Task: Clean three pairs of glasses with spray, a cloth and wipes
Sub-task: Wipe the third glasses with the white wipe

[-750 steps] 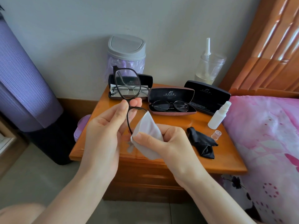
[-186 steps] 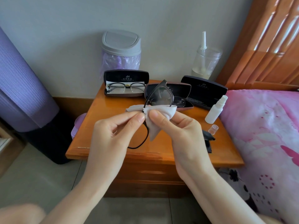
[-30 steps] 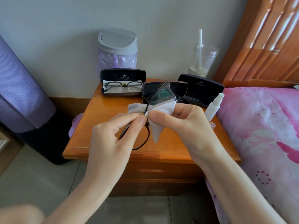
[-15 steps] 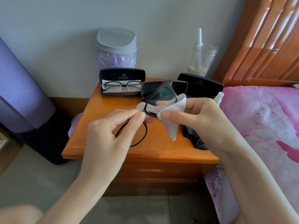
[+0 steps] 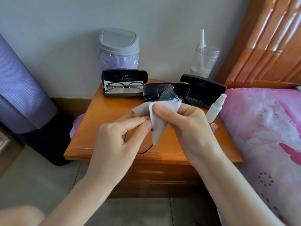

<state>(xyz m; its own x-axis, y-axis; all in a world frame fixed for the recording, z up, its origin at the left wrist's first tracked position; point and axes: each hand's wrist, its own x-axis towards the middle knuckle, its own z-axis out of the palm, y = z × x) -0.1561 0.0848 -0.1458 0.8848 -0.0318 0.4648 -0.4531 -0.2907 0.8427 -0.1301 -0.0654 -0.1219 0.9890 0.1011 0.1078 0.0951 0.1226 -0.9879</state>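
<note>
The white wipe (image 5: 158,128), left hand (image 5: 114,144) and right hand (image 5: 187,128) are covering most of the held glasses (image 5: 168,97), leaving one lens showing. That lens is hiding the pair in the middle case (image 5: 151,90), whose lid lettering is proving too small to read.

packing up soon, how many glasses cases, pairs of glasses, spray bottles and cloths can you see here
glasses cases: 3 (left case, middle case, right case)
pairs of glasses: 3 (held pair, pair in left case, pair in middle case, mostly hidden)
spray bottle: 1
pale cloth: 1
total: 8
</note>
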